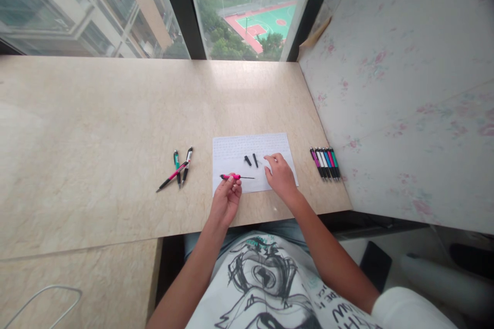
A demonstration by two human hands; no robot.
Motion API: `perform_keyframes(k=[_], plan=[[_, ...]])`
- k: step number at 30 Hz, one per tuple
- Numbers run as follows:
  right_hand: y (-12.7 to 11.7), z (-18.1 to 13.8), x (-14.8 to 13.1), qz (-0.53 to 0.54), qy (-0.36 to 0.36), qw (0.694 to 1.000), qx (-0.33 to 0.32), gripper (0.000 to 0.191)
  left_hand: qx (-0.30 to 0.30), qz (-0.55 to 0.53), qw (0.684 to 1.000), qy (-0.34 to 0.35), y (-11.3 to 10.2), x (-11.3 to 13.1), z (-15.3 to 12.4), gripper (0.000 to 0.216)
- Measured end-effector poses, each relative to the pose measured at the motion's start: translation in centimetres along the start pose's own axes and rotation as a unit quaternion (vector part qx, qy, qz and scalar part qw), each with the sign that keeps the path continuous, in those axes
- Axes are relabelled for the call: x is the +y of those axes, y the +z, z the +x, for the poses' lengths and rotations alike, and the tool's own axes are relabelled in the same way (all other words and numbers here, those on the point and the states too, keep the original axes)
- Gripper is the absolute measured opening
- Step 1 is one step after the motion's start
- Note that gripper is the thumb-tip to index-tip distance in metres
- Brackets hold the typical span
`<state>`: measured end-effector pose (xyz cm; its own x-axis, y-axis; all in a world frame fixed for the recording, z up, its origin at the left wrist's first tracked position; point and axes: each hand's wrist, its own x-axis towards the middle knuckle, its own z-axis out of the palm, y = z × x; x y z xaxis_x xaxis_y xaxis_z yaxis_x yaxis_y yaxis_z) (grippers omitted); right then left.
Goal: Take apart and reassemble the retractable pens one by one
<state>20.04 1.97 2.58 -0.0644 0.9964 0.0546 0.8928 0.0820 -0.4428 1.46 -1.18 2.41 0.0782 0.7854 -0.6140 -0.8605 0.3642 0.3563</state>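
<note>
Between the fingers and thumb of my left hand is a pink pen barrel, held level, with a thin dark refill sticking out of its right end. My right hand hovers over the right part of a written paper sheet, thumb and forefinger apart, with nothing visible between them. On the sheet, left of those fingertips, lie two black pen parts: a short thicker piece and a slim grip tube. Something small and thin beside the tube is too faint to make out.
Three pens lie crossed to the left: a pink pen, a green pen and a white pen. Several pens are lined up at the right, near the wallpapered wall. A thin pale cable lies lower left.
</note>
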Motion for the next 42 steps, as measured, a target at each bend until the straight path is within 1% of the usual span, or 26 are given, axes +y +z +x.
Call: perform_keyframes(k=[8,11,14,16,18,20,23,26,29,33,42], plan=[[0.4,0.3,-0.2,-0.021,0.012,0.999,-0.022,0.033,0.006,-0.002,1.0,-0.004,0.1,0.1,0.1,0.007],[0.7,0.8,-0.9,-0.041,0.006,0.998,-0.04,0.027,0.0,0.006,1.0,-0.004,0.2,0.0,0.1,0.006],[1.1,1.3,-1.4,-0.077,0.022,0.995,-0.054,0.017,-0.007,0.014,1.0,-0.001,0.1,-0.1,0.1,0.006],[1.2,1.4,-1.5,-0.094,0.038,0.993,-0.057,0.016,-0.008,0.016,1.0,0.001,0.1,0.0,0.2,0.006],[1.0,1.3,-1.4,-0.087,0.05,0.994,-0.048,0.017,-0.006,0.017,1.0,0.001,0.0,0.1,0.2,0.007],[0.6,0.9,-1.1,-0.045,0.05,0.997,-0.031,0.016,-0.003,0.019,1.0,0.003,0.0,0.3,0.3,0.007],[-0.5,-0.1,-0.9,0.084,0.029,0.996,-0.017,0.011,-0.001,0.025,1.0,0.018,0.0,0.6,0.5,0.007],[-1.6,-1.1,-1.1,0.222,0.005,0.975,-0.024,0.013,-0.003,0.032,0.999,0.035,0.0,0.6,0.8,0.007],[-2.5,-1.9,-1.7,0.298,-0.004,0.954,-0.024,0.015,-0.004,0.04,0.998,0.041,0.0,0.5,0.9,0.007],[-3.0,-2.3,-2.0,0.337,0.016,0.941,-0.007,0.016,-0.004,0.046,0.998,0.043,0.2,0.3,0.7,0.007],[-3.4,-2.5,-2.3,0.322,-0.002,0.947,0.006,0.017,0.0,0.049,0.998,0.05,0.4,0.2,0.4,0.008]])
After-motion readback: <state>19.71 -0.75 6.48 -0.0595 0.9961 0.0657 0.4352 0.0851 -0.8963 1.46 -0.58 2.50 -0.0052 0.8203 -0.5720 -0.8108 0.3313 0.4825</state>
